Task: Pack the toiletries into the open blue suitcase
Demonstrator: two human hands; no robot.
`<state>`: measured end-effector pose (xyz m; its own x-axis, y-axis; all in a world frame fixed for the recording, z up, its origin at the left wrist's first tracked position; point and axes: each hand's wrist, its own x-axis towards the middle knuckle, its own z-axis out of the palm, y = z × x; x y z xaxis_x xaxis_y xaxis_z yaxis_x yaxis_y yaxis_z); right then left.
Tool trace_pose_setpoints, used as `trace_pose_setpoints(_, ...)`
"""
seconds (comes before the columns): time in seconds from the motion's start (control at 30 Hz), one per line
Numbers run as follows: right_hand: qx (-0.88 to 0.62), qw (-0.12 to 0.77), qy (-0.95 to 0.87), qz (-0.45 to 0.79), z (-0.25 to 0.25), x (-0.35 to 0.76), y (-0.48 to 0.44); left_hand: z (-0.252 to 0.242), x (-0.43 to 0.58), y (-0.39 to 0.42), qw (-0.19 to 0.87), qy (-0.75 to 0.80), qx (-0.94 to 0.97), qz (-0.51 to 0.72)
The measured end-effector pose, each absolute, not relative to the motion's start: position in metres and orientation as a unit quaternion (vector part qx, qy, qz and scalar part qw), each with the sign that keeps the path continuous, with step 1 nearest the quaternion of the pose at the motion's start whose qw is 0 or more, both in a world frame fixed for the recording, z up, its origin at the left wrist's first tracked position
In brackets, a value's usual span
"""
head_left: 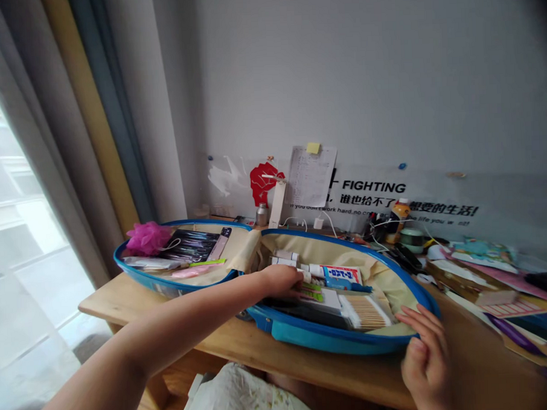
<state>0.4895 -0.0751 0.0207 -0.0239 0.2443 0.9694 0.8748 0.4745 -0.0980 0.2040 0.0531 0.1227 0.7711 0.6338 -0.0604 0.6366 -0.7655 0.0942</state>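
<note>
Reaching into the right half of the open blue case (334, 340), the person's left hand (283, 281) has its fingers down among small packets and white tubes; the fingertips are partly hidden, so one cannot tell whether they pinch anything. The right hand (425, 343) lies at the case's right end, loosely open, its fingers bent over the rim and its thumb apart from them, with nothing lifted in it. Inside the case's right half sit a red, white and blue tube (335, 273), a light-green packet (312, 296) and a clear pack of cotton swabs (369, 312) (the swabs nearer the front edge). In the case's left half lie a bright pink mesh sponge (148, 239) and a dark flat packet (194, 246). Beneath the case is a wooden table (112, 296).
</note>
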Motion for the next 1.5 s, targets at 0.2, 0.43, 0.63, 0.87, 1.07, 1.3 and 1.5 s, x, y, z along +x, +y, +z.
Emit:
trace_pose_setpoints(0.2,-0.421,0.558,-0.657,-0.282,0.017,0.492,-0.074,0.145,0.189,0.049,0.051,0.367,0.918,0.142)
trace_pose_setpoints(0.43,-0.429,0.554,-0.656,-0.278,0.016,0.494,-0.074,0.169,0.093,0.097,0.023,0.519,0.836,0.177)
trace_pose_setpoints(0.63,-0.431,0.553,-0.656,-0.278,0.017,0.492,-0.075,0.138,0.004,0.117,0.047,0.579,0.814,-0.014)
trace_pose_setpoints(0.87,-0.426,0.552,-0.659,-0.281,0.018,0.493,-0.075,0.121,-0.021,0.119,0.06,0.557,0.822,-0.106)
trace_pose_setpoints(1.07,-0.425,0.551,-0.66,-0.283,0.021,0.491,-0.075,0.12,-0.022,0.12,0.056,0.544,0.832,-0.093)
trace_pose_setpoints(1.3,-0.428,0.565,-0.651,-0.273,0.017,0.492,-0.074,0.121,-0.022,0.116,0.056,0.571,0.818,-0.026)
trace_pose_setpoints(1.5,-0.433,0.557,-0.654,-0.275,0.016,0.492,-0.074,0.166,0.011,0.114,0.051,0.536,0.836,0.108)
